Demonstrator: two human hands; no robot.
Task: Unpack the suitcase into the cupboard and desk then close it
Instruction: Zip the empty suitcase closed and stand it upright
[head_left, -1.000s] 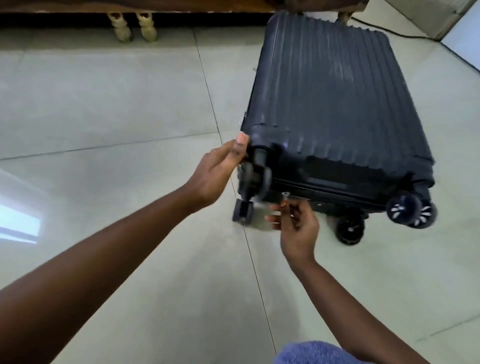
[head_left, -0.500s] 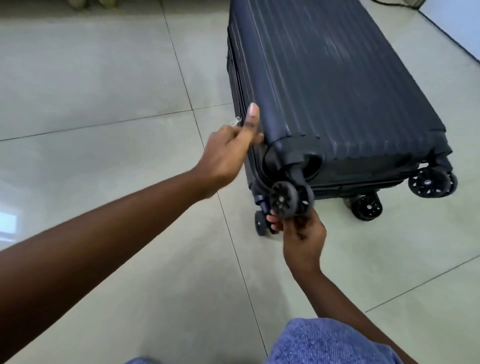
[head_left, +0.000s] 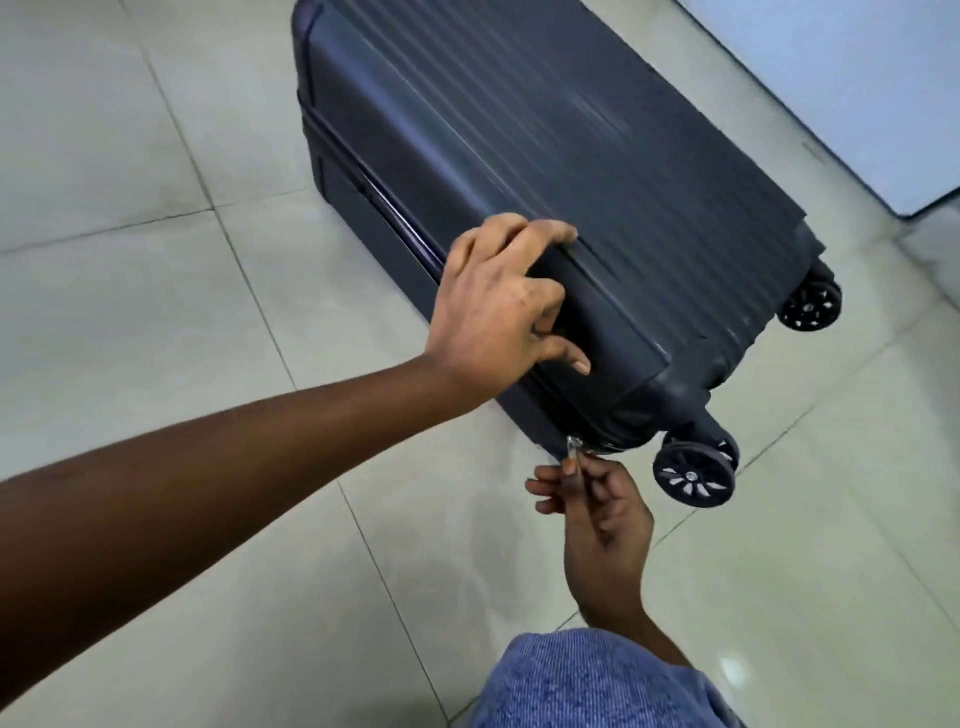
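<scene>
So the dark ribbed suitcase (head_left: 545, 156) is lying flat on the pale tiled floor (head_left: 130, 312), closed, running from the far left toward the near right, with its wheels (head_left: 693, 475) sticking out at the near-right end. The left hand (head_left: 498, 306) is clamped over the near edge of the shell, fingers curled on top and thumb down the side. The right hand (head_left: 592, 504) sits just below the near corner, beside the closest wheel, pinching the little metal zipper pull (head_left: 571, 451) between thumb and fingertips. A bit of blue fabric (head_left: 597, 680) shows at the bottom edge, and a light blue-white panel (head_left: 857, 78) stands far right.
</scene>
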